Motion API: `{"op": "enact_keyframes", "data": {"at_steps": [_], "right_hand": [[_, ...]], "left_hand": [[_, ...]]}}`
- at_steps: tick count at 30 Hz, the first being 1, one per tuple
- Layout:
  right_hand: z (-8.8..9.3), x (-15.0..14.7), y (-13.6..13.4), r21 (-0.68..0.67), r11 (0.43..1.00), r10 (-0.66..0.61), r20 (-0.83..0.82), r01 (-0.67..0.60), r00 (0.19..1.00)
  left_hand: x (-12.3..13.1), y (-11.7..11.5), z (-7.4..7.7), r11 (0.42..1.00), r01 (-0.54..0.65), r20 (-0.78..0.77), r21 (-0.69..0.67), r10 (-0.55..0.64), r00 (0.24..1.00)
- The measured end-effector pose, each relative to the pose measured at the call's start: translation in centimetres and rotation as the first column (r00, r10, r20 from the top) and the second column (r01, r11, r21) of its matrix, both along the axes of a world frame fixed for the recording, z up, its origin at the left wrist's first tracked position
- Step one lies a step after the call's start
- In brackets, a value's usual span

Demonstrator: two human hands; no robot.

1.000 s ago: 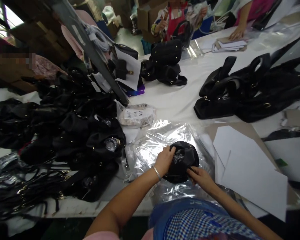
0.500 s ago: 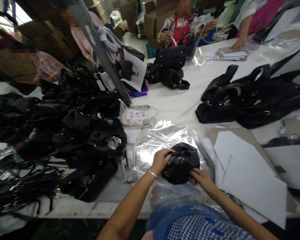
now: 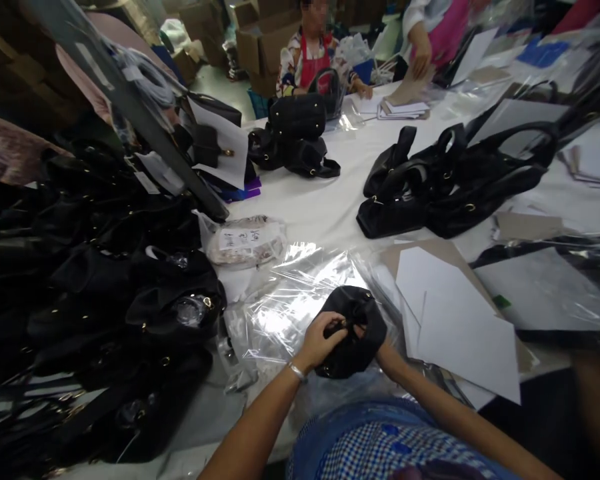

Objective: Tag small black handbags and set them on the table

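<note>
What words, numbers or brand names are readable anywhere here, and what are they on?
None can be read clearly.
Label on the clear packet: dark marks, too blurred to read.
White tag beside the grey pole: too small and blurred.

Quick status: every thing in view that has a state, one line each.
Black bag: mouth facing up, seemingly open.
Left hand: curled on the bag, exact grip unclear.
Right hand: partly hidden by the bag.
Clear plastic: spread flat, creased.
Labelled packet: lying label up.
White cards: flat, overlapping.
Heaped bags: jumbled together.
Grouped bags: some handles upright.
</note>
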State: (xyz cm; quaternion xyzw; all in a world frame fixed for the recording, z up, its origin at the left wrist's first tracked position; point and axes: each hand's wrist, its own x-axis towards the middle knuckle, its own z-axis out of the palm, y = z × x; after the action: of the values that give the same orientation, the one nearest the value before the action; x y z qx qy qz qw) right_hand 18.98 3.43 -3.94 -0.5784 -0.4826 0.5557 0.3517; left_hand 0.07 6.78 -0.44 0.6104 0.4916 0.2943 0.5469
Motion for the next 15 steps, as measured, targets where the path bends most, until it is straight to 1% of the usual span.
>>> {"op": "enact_keyframes", "data": {"at_steps": [1,2,3,4,5,6,7,8,9,10,12,13,15], "right_hand": [[0.1,0.6,-0.4,-0.035,0.999,0.018,-0.049,-0.019,0.999],[0.3,1.2,-1.0,-0.066,0.998,0.018,-0.076,-0.023,0.997],[0.3,1.9,-1.5,-0.091,0.996,0.004,-0.072,-0.011,0.997],[0.3,2.5,-2.0,-0.107,0.994,-0.042,-0.024,0.039,0.999],[0.1,3.0,-2.4,-0.103,0.986,-0.121,0.067,0.128,0.99],[-0.2,3.5,-2.7,-0.079,0.972,-0.205,0.171,0.221,0.964],[-0.6,3.7,-2.9,-0.034,0.956,-0.274,0.261,0.293,0.926],[-1.1,3.8,-2.9,0.023,0.946,-0.313,0.32,0.323,0.894],[-1.6,3.6,-2.9,0.081,0.949,-0.314,0.343,0.305,0.886],[-2.1,3.2,-2.9,0.137,0.958,-0.285,0.339,0.253,0.897],[-2.9,2.0,-2.8,0.234,0.962,-0.209,0.312,0.139,0.927],[-3.3,1.2,-2.7,0.259,0.957,-0.209,0.301,0.131,0.93],[-4.5,-0.5,-2.3,0.287,0.938,-0.281,0.306,0.194,0.91]], "left_hand": [[-0.6,0.7,0.1,0.998,0.023,0.045,-0.067,-0.02,0.999],[-1.2,1.6,0.1,0.991,0.025,0.068,-0.128,-0.016,0.998],[-1.7,2.4,-0.1,0.987,0.0,0.056,-0.164,0.009,0.998],[-2.0,3.2,-0.4,0.987,-0.042,0.012,-0.158,0.044,0.999],[-2.2,4.0,-0.8,0.99,-0.081,-0.046,-0.112,0.076,0.996],[-2.2,4.7,-1.3,0.994,-0.1,-0.102,-0.037,0.096,0.99],[-2.1,5.3,-1.8,0.995,-0.088,-0.139,0.038,0.092,0.986],[-1.9,5.8,-2.4,0.995,-0.044,-0.154,0.089,0.057,0.986],[-1.5,6.1,-2.8,0.994,0.018,-0.149,0.108,-0.002,0.989],[-1.0,6.2,-3.2,0.992,0.086,-0.132,0.096,-0.073,0.989],[0.1,5.8,-3.9,0.979,0.2,-0.095,0.032,-0.196,0.976],[0.6,5.3,-4.3,0.972,0.233,-0.084,-0.001,-0.233,0.969],[1.4,4.3,-5.7,0.977,0.211,-0.101,-0.027,-0.213,0.972]]}}
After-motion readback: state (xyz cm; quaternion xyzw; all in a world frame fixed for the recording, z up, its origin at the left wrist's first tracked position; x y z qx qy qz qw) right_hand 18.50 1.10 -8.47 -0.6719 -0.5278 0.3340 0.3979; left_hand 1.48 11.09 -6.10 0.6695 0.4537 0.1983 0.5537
